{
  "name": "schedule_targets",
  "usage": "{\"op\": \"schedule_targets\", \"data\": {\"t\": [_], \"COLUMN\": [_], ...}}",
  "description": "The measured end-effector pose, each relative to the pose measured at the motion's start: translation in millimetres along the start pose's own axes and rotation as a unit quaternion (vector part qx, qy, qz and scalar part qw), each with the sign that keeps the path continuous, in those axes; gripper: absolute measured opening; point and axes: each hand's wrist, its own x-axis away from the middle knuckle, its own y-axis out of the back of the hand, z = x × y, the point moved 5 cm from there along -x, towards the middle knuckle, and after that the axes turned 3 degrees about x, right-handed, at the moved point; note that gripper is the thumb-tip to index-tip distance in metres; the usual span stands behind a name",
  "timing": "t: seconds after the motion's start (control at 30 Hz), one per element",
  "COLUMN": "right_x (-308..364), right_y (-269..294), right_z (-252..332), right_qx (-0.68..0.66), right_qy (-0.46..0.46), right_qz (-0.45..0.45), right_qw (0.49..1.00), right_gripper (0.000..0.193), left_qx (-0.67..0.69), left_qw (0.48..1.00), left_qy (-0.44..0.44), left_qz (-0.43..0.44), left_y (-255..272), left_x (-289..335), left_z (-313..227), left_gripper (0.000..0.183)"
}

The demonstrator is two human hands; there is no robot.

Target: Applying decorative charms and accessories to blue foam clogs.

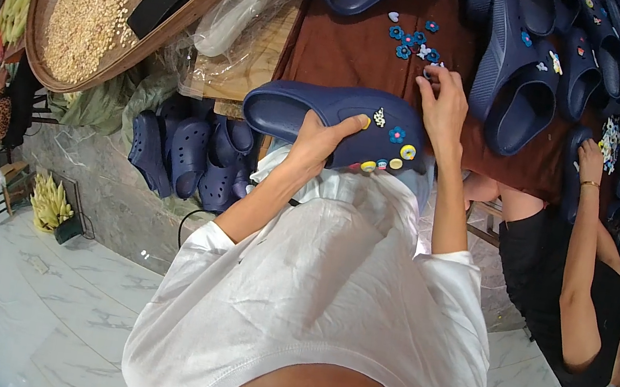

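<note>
1. The navy clog (372, 150) lies at 12 o'clock of the view's centre, by the near edge of the brown surface (345, 49), toe toward 3 o'clock.
2. The left hand (320, 140) grasps it, thumb on top; a blue flower charm (397, 134) and yellow-rimmed round charms (407, 152) sit toward the toe.
3. At the clog's 2 o'clock, the right hand (444, 105) reaches to loose charms (407, 39); whether its grip is clenched on one, I cannot tell.
4. A co-worker's hand (589, 161) touches another clog (572, 180) at 3 o'clock.
</note>
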Motion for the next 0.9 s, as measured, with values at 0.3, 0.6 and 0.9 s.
{"op": "schedule_targets", "data": {"t": [0.3,0.6,0.9], "right_x": [-13,23,48], "right_y": [-11,20,6], "right_z": [-13,78,109], "right_qx": [0.114,-0.199,-0.105], "right_qy": [0.021,-0.010,0.104], "right_qz": [-0.002,0.118,0.063], "right_qw": [0.993,0.973,0.987], "right_gripper": [0.018,0.013,0.010], "left_qx": [0.145,0.048,0.094], "left_qw": [0.984,0.994,0.992], "left_qy": [0.096,0.071,0.046], "left_qz": [0.028,0.068,0.069], "left_y": [11,20,11], "left_x": [7,2,7], "left_z": [-4,-6,-11], "left_gripper": [0.029,0.024,0.018]}}
